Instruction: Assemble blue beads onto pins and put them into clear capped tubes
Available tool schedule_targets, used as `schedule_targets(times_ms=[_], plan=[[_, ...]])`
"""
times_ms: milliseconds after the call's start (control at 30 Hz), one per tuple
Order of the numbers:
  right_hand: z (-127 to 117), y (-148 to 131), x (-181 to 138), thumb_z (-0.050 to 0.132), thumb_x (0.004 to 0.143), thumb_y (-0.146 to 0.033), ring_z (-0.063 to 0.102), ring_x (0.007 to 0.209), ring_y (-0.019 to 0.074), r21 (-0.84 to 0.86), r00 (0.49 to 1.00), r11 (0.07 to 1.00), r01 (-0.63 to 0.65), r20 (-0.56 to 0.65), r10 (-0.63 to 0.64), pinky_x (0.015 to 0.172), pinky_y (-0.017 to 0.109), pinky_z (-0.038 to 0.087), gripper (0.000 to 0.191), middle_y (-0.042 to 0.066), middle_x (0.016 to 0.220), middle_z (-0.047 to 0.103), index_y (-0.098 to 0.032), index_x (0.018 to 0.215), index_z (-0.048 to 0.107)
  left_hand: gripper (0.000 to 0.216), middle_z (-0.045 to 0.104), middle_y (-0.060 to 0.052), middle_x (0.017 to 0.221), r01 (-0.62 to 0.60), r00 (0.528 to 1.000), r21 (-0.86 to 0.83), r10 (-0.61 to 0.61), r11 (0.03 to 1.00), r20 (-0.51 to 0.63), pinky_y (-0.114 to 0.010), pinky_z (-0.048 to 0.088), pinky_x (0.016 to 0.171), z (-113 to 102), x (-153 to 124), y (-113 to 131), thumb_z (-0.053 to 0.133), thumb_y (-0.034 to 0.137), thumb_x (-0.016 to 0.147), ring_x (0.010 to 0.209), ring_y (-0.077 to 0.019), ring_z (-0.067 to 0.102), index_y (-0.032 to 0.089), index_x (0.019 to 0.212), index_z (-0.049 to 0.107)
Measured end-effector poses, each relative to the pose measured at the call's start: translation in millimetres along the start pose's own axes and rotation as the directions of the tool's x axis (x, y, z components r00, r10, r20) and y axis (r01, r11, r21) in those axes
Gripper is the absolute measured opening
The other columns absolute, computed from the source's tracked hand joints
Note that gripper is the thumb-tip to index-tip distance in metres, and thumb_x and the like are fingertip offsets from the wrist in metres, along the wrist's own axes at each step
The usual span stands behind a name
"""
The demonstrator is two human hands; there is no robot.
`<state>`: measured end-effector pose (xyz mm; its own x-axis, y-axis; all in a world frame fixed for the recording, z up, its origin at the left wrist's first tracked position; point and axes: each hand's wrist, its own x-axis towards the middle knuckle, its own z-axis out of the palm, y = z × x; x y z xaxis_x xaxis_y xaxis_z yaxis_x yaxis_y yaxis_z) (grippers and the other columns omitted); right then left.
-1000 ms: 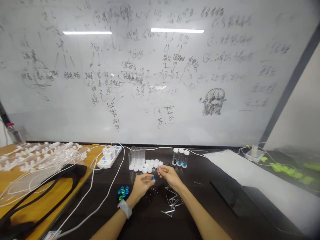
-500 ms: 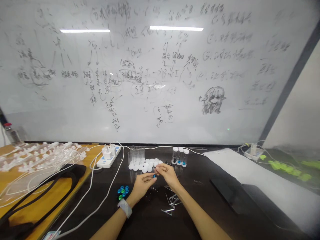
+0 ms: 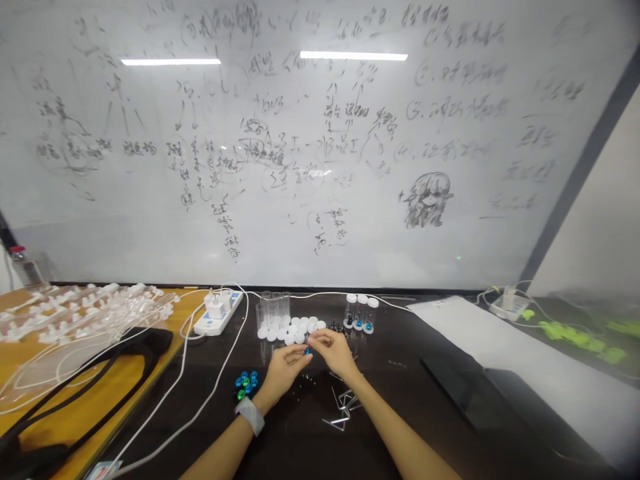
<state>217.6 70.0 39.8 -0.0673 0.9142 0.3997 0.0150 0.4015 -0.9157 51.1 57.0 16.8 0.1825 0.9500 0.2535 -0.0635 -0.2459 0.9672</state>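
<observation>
My left hand (image 3: 285, 368) pinches a small shiny blue round piece (image 3: 307, 351) between thumb and fingertips. My right hand (image 3: 332, 350) is closed in a pinch right above that piece, its fingertips at the top of it; whatever they grip is too small or hidden to make out. Left of my left wrist lies a cluster of blue and green round pieces (image 3: 246, 383). Tiny bits (image 3: 307, 380) are scattered just below the hands. Several silver hex keys (image 3: 343, 408) lie in a pile under my right forearm. White round caps (image 3: 295, 330) are grouped behind the hands.
Clear tubes (image 3: 274, 308) stand behind the caps. Three capped tubes (image 3: 361, 313) with small pieces inside stand at the back right, near small black parts (image 3: 339, 328). A power strip (image 3: 219, 313) with cables is at left, a dark flat panel (image 3: 450, 390) at right.
My right fingertips have moved slightly left and down, closer onto the blue piece. The left hand has barely moved and keeps its pinch.
</observation>
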Motion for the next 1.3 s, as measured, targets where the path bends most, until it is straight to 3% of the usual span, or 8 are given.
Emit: schedule_targets(times_ms=[267,533,933,1000,1067,1167,1233,1300], plan=[[6,1,-4,0.073,0.077,-0.04,0.068,0.067,0.0225,-0.211,0.996,0.975,0.074,-0.032,-0.083,0.063,0.032,0.052,0.022,0.007,0.074,0.075,-0.019,0.08,0.074,0.038,0.077,-0.01,0.084,-0.015,1.0,0.021,0.015,1.0,-0.005,-0.033,0.058,0.077,-1,2,-6,0.084,0.036,0.067,0.079,-0.0237,0.072,0.012,0.094,0.072],[5,6,-3,0.072,0.076,-0.038,0.068,0.067,0.021,-0.224,0.996,0.973,0.054,-0.061,-0.069,0.064,0.03,0.053,0.023,0.007,0.074,0.075,-0.016,0.08,0.074,0.038,0.078,-0.012,0.091,-0.001,1.0,-0.016,0.002,1.0,0.031,-0.036,0.057,0.082,-4,3,-5,0.084,0.033,0.067,0.086,-0.0243,0.072,0.013,0.098,0.072],[3,3,-3,0.069,0.079,-0.034,0.066,0.066,0.018,-0.294,1.0,0.955,0.03,0.007,-0.029,0.063,0.026,0.05,0.019,0.006,0.074,0.074,-0.015,0.08,0.073,0.034,0.076,-0.008,0.081,0.03,0.999,0.002,-0.03,1.0,0.028,-0.033,0.056,0.076,-6,3,-6,0.084,0.031,0.066,0.079,-0.0223,0.072,0.015,0.092,0.071],[-5,-3,-3,0.067,0.08,-0.031,0.065,0.066,0.0168,-0.335,0.997,0.941,0.056,0.067,-0.035,0.062,0.025,0.049,0.016,0.004,0.073,0.073,-0.016,0.081,0.073,0.035,0.076,-0.009,0.082,0.03,1.0,-0.004,-0.03,1.0,-0.002,-0.033,0.056,0.076,-7,4,-7,0.084,0.032,0.066,0.079,-0.0227,0.072,0.014,0.092,0.07],[-14,-8,-4,0.066,0.081,-0.026,0.063,0.064,0.0153,-0.39,0.975,0.914,0.114,0.222,-0.027,0.061,0.024,0.048,0.012,0.002,0.071,0.071,-0.017,0.081,0.073,0.036,0.076,-0.009,0.082,0.022,0.999,-0.014,-0.022,1.0,-0.03,-0.033,0.056,0.076,-8,5,-7,0.084,0.033,0.066,0.08,-0.0227,0.072,0.015,0.093,0.07],[-27,-8,-8,0.066,0.079,-0.02,0.062,0.06,0.014,-0.453,0.864,0.871,0.19,0.499,0.071,0.058,0.022,0.046,0.008,0.0,0.066,0.07,-0.019,0.079,0.075,0.037,0.075,-0.008,0.082,0.001,0.998,-0.007,-0.002,1.0,-0.058,-0.033,0.056,0.074,-9,6,-8,0.084,0.034,0.065,0.079,-0.0225,0.072,0.015,0.093,0.07],[-32,-5,-10,0.067,0.078,-0.018,0.062,0.06,0.0138,-0.479,0.807,0.852,0.21,0.577,0.126,0.058,0.021,0.046,0.009,0.0,0.067,0.071,-0.019,0.081,0.075,0.036,0.075,-0.008,0.081,-0.004,0.998,-0.008,0.004,1.0,-0.064,-0.033,0.056,0.075,-9,6,-9,0.084,0.034,0.065,0.078,-0.0225,0.072,0.015,0.092,0.07],[-33,-2,-10,0.066,0.08,-0.019,0.063,0.061,0.0139,-0.493,0.791,0.841,0.22,0.595,0.142,0.059,0.021,0.046,0.011,0.0,0.069,0.071,-0.019,0.085,0.076,0.036,0.075,-0.007,0.08,-0.003,0.998,-0.022,0.002,1.0,-0.061,-0.033,0.056,0.075,-9,6,-9,0.084,0.034,0.066,0.078,-0.0224,0.072,0.015,0.093,0.07]])
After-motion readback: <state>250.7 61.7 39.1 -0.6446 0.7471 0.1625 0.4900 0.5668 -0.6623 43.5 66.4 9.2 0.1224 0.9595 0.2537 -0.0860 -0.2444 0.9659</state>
